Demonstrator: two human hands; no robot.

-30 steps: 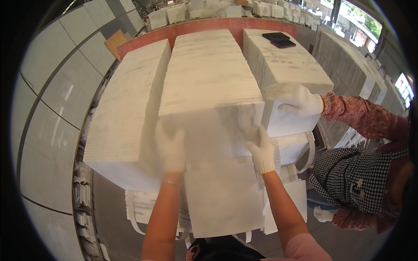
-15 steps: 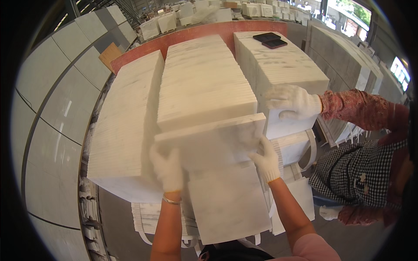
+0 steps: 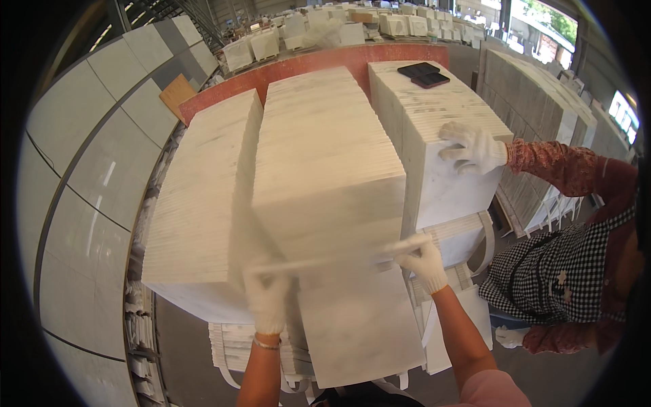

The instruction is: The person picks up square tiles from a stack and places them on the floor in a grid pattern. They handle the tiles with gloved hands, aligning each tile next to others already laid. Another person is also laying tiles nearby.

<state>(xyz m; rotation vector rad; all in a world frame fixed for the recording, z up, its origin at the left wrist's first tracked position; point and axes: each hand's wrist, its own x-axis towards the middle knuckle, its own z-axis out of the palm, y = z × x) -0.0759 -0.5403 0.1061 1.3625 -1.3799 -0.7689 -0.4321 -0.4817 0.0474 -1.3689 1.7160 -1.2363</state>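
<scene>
A white marble tile [image 3: 332, 260], seen nearly edge-on and smeared by motion, spans between my two hands. My left hand [image 3: 266, 298], in a white knit glove, is closed on its left end. At the right end, my gloved right hand [image 3: 424, 263] pinches the tile between thumb and fingers. Just beyond it is the front face of the middle row of upright marble tiles [image 3: 329, 136]. Below the held tile, another white slab [image 3: 359, 325] lies nearest my body, its far edge partly hidden.
Tile rows stand at left [image 3: 203, 197] and right [image 3: 441, 108], backed by a red board [image 3: 312, 60]. Two dark phones [image 3: 424, 74] lie on the right row. A co-worker's gloved hand [image 3: 475, 148] touches that row's front. Large panels [image 3: 88, 237] lean along the left.
The tile has come down and toward me, away from the middle row, tipping from face-on to nearly edge-on. Both my hands moved with it. The co-worker's upper hand shifted slightly right.
</scene>
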